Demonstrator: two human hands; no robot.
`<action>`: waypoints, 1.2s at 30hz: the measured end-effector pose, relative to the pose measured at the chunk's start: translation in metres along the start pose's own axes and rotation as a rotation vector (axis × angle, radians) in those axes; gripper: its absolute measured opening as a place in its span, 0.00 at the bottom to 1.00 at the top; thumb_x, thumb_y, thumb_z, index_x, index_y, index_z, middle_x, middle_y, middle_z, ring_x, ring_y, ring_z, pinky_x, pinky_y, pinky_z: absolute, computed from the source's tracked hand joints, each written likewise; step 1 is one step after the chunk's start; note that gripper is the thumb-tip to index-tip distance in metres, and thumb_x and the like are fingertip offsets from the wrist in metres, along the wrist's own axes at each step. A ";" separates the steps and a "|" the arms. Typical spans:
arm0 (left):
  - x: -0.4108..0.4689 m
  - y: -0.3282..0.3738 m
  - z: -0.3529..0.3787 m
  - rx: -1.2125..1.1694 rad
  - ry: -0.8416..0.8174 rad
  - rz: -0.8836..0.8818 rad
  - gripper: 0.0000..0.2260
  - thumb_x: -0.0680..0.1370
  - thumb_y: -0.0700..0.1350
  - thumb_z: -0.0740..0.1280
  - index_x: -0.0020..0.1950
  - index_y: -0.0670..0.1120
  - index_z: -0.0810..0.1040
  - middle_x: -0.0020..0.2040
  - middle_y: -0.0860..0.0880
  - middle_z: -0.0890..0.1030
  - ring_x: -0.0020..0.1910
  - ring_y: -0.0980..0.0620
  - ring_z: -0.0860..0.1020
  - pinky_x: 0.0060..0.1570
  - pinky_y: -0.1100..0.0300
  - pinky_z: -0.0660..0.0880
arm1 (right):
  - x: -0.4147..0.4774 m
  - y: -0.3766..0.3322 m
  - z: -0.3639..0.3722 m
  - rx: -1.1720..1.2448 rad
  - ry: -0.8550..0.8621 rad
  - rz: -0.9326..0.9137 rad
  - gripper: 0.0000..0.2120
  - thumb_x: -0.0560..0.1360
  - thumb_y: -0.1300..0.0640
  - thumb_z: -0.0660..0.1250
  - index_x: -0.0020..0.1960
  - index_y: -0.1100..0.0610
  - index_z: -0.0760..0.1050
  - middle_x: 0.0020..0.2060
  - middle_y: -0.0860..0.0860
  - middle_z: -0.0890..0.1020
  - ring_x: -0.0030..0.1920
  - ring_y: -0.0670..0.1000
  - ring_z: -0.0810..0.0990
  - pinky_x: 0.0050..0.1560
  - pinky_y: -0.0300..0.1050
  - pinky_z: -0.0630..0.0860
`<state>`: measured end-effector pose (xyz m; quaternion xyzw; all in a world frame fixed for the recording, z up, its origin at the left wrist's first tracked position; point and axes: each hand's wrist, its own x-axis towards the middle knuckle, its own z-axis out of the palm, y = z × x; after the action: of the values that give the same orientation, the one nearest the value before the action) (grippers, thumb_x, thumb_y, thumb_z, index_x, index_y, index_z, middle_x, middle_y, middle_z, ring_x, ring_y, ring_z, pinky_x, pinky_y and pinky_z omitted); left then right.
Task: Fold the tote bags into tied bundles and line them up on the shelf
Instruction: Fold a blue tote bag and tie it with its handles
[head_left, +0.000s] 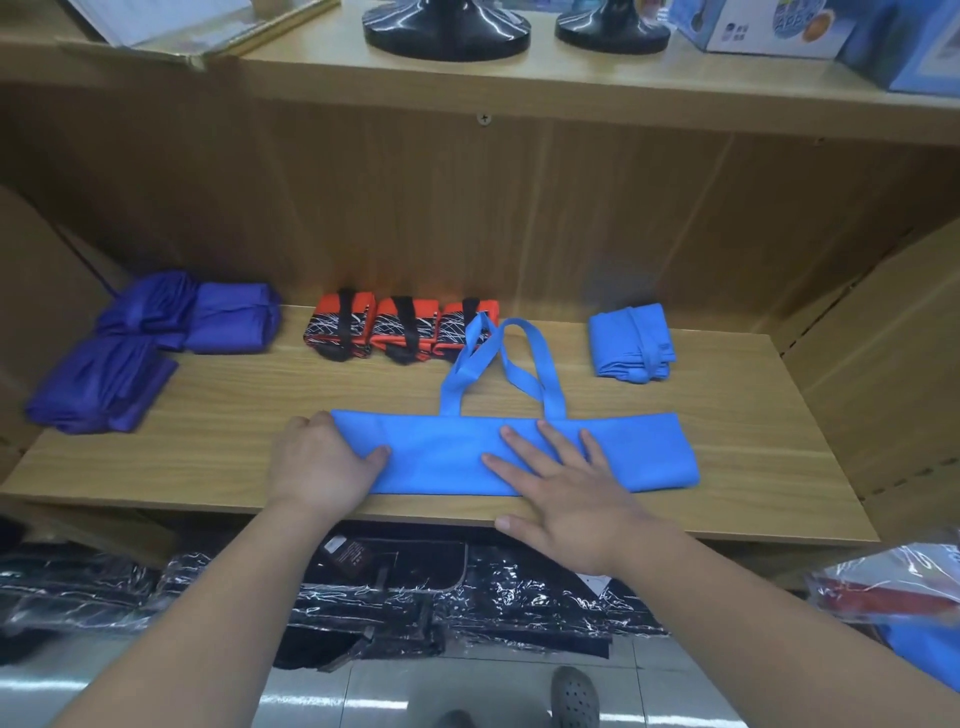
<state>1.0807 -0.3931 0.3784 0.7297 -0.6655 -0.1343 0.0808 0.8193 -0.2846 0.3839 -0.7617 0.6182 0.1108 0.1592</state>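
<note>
Mid-fold: blue tote bag (441, 457) lies as a long strip at the shelf (753, 467) front, left hand (322, 462) gripping its 9 o'clock end, right hand (566, 483) flat on it, fingers straight; next, probably fold that end toward 3 o'clock.

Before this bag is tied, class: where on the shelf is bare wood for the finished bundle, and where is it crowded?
Bare wood lies between the blue bundle and the right wall, and between the purple bundles and the left hand. The back is crowded: purple bundles, orange bundles, and the bag's handles in front of them.
</note>
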 end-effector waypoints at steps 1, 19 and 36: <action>-0.003 -0.001 0.001 -0.042 -0.020 -0.019 0.30 0.71 0.62 0.74 0.59 0.39 0.76 0.55 0.40 0.78 0.57 0.39 0.76 0.55 0.50 0.73 | 0.000 -0.001 -0.001 -0.012 -0.009 0.005 0.39 0.70 0.24 0.34 0.79 0.34 0.37 0.79 0.38 0.34 0.80 0.52 0.31 0.76 0.66 0.34; -0.057 0.011 -0.046 -1.672 -0.018 -0.429 0.06 0.77 0.34 0.70 0.47 0.45 0.78 0.41 0.50 0.86 0.39 0.53 0.85 0.38 0.59 0.80 | 0.007 -0.026 -0.008 -0.100 0.005 -0.053 0.38 0.70 0.25 0.35 0.79 0.34 0.43 0.81 0.38 0.43 0.79 0.57 0.48 0.69 0.64 0.54; -0.051 0.107 -0.046 -0.492 0.710 0.662 0.05 0.74 0.34 0.68 0.46 0.37 0.84 0.40 0.43 0.78 0.43 0.49 0.74 0.47 0.66 0.71 | -0.050 0.087 0.041 0.382 0.489 0.046 0.24 0.80 0.40 0.54 0.71 0.46 0.75 0.70 0.44 0.75 0.72 0.48 0.71 0.70 0.53 0.71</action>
<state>0.9895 -0.3564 0.4579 0.4412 -0.7404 0.0012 0.5070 0.7254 -0.2398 0.3550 -0.7080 0.6647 -0.1905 0.1436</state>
